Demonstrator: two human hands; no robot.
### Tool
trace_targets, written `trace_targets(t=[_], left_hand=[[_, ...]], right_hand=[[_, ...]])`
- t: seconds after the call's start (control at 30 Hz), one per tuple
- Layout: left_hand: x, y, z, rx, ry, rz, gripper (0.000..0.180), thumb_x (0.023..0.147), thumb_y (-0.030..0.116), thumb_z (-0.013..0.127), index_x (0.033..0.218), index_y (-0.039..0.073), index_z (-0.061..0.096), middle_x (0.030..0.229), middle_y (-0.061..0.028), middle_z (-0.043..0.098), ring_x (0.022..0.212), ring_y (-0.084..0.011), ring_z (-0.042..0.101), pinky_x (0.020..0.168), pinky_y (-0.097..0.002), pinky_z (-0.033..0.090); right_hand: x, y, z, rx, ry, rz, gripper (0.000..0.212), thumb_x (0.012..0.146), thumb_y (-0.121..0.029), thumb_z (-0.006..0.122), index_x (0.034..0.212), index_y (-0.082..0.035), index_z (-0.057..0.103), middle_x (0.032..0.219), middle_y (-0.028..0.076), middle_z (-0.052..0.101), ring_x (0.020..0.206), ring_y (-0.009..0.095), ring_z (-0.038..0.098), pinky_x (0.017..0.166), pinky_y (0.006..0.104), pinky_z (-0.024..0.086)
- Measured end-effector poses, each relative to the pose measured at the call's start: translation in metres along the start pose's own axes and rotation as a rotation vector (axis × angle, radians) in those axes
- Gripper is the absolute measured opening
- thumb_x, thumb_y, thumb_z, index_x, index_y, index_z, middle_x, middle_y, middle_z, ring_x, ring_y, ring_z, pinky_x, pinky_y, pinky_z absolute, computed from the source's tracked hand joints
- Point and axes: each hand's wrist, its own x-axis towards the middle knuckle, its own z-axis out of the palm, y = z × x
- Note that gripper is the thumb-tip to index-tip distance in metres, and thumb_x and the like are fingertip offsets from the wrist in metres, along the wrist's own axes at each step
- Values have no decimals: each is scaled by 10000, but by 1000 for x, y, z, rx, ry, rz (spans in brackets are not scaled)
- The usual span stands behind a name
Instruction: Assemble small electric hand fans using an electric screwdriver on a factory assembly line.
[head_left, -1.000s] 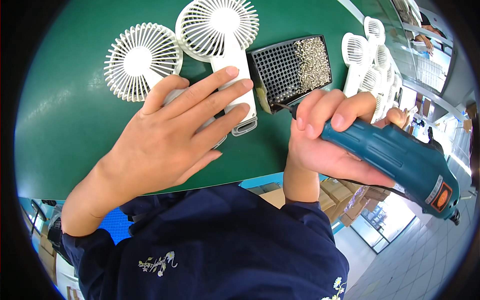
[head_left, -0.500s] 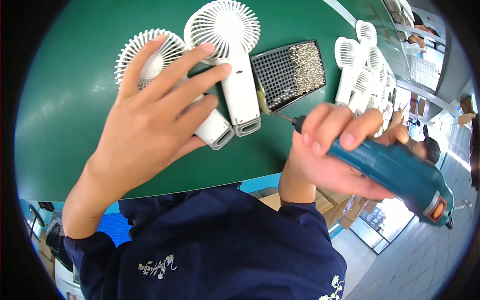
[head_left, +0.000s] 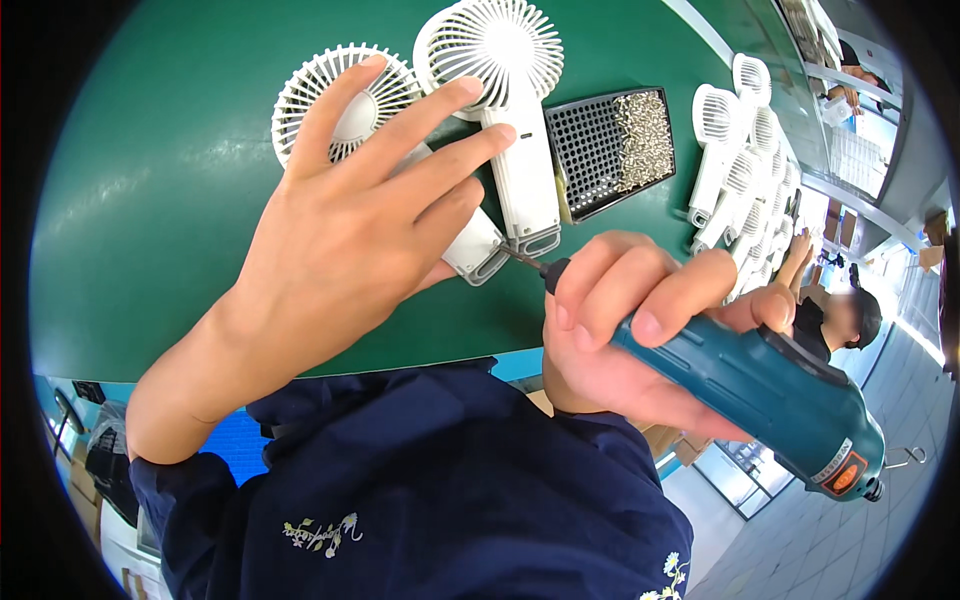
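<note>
Two white handheld fans lie side by side on the green table, heads away from me. My left hand point(head_left: 335, 220) lies across them, fingers spread. Its fingers reach over the left fan point(head_left: 355, 115) onto the right fan point(head_left: 525, 170), and the thumb lies beside the left fan's handle. My right hand point(head_left: 640, 320) is wrapped round a teal electric screwdriver point(head_left: 750, 385). The thin bit points left, its tip at the grey loop end of the left fan's handle; whether it touches a screw is too small to tell.
Right of the fans stands a black perforated tray point(head_left: 590, 150), its far-right part full of small silvery screws. More white fans point(head_left: 745, 170) lie in a group along the right. Beyond them sits a person in a dark cap point(head_left: 865, 318). The green table's point(head_left: 150, 200) near edge runs before my body.
The screwdriver bit has moved left from the screw tray to the end of the left fan's handle. My left hand and both fans appear farther right in view.
</note>
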Motion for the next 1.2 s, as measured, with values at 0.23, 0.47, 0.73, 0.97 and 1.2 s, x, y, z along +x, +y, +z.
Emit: trace_targets(t=[0.23, 0.47, 0.73, 0.97, 1.2], left_hand=[[-1, 1, 1, 18, 0, 7, 443, 606, 252, 775, 969, 66, 604, 1334, -6, 553, 1340, -264, 415, 1107, -565, 236], [-1, 0, 2, 32, 18, 3, 452, 593, 242, 787, 973, 68, 614, 1331, -2, 556, 1339, -258, 415, 1110, -560, 233], [-3, 0, 2, 34, 13, 3, 466, 586, 237, 792, 985, 65, 622, 1331, -1, 556, 1342, -256, 413, 1109, -559, 237], [-3, 0, 2, 23, 7, 8, 473, 577, 238, 792, 981, 56, 627, 1334, -6, 555, 1344, -260, 411, 1108, -561, 237], [-1, 1, 1, 22, 1, 5, 465, 584, 247, 779, 978, 51, 626, 1329, -16, 560, 1342, -267, 413, 1108, -564, 232]], right_hand=[[0, 2, 6, -47, 63, -95, 715, 873, -675, 496, 1331, -135, 398, 811, 92, 488, 418, 193, 431, 407, 324, 359], [-5, -1, 9, -134, 1, -73, 686, 877, -618, 536, 1346, -143, 379, 800, 113, 502, 417, 207, 437, 398, 346, 383], [-7, 4, 10, -64, 47, -75, 683, 881, -616, 533, 1368, -161, 381, 824, 108, 506, 441, 212, 453, 414, 346, 402], [-6, 4, -3, -7, 69, -15, 751, 896, -699, 408, 1396, -141, 362, 885, 88, 499, 495, 191, 472, 452, 322, 393], [-4, 5, -4, -15, 12, -11, 745, 878, -710, 434, 1387, -169, 374, 865, 91, 497, 481, 198, 466, 447, 331, 393]])
